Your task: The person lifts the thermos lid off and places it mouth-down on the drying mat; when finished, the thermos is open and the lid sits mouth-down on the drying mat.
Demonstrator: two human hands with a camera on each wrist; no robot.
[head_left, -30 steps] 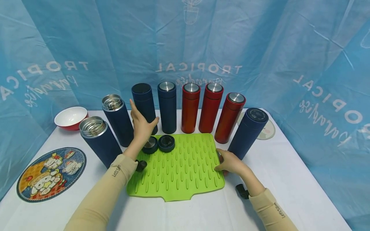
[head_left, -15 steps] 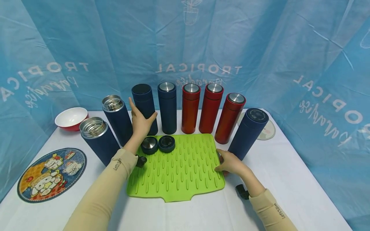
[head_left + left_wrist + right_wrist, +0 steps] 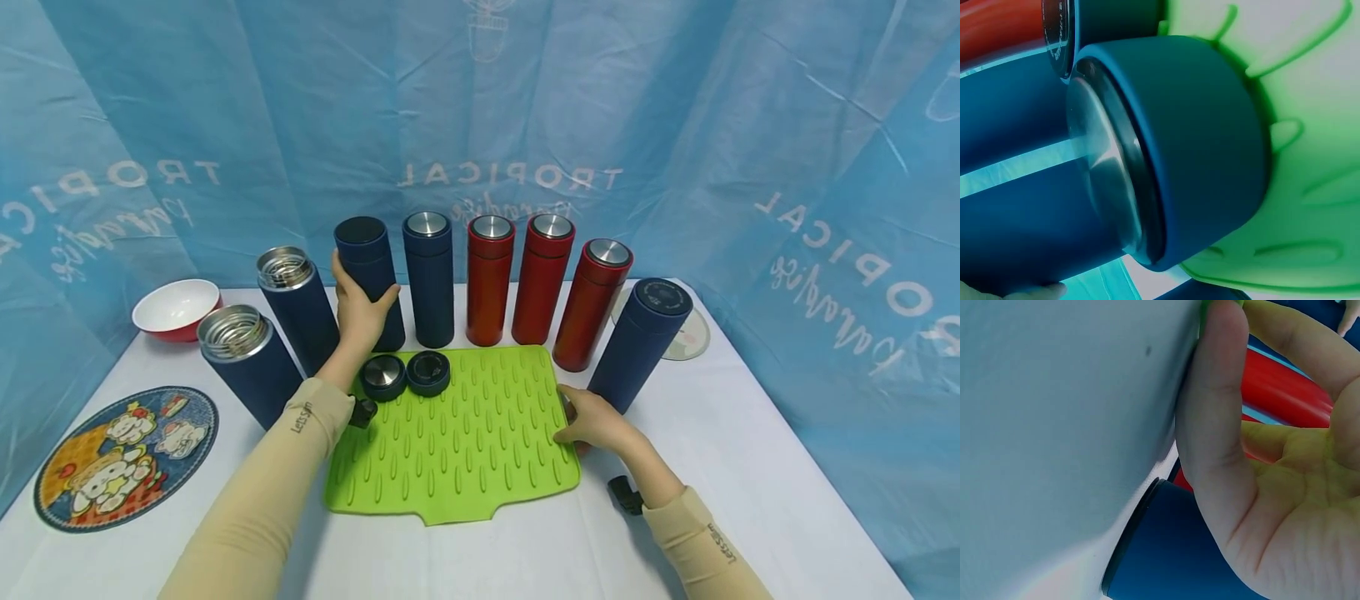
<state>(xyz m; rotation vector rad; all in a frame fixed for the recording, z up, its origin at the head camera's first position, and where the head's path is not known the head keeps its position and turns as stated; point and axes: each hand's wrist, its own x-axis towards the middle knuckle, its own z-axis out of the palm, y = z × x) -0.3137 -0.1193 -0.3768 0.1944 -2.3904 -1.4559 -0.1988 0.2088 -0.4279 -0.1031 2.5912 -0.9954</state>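
My left hand (image 3: 358, 323) grips a dark blue thermos (image 3: 375, 271) with a black lid, standing behind the mat. Fingers lie along its left side, the thumb along its right. In the left wrist view, the fingertips (image 3: 1041, 292) show at the lower corner against the blue body. My right hand (image 3: 600, 423) pinches the right edge of a green ridged mat (image 3: 465, 450); the right wrist view has thumb and finger meeting at a green sliver. Two removed caps sit on the mat's back left: a silver-topped cap (image 3: 383, 372) and a black-topped cap (image 3: 428, 372).
Two uncapped blue thermoses (image 3: 298, 312) stand at left beside a red-white bowl (image 3: 177, 310) and a round cartoon placemat (image 3: 126, 458). Another blue thermos (image 3: 431, 283) and three red thermoses (image 3: 489, 283) line the back. A blue thermos (image 3: 637, 346) stands near my right hand.
My left hand has moved slightly forward and closed around the blue thermos, which stays in place. The right hand keeps its hold on the mat's edge. The head view has shifted slightly.
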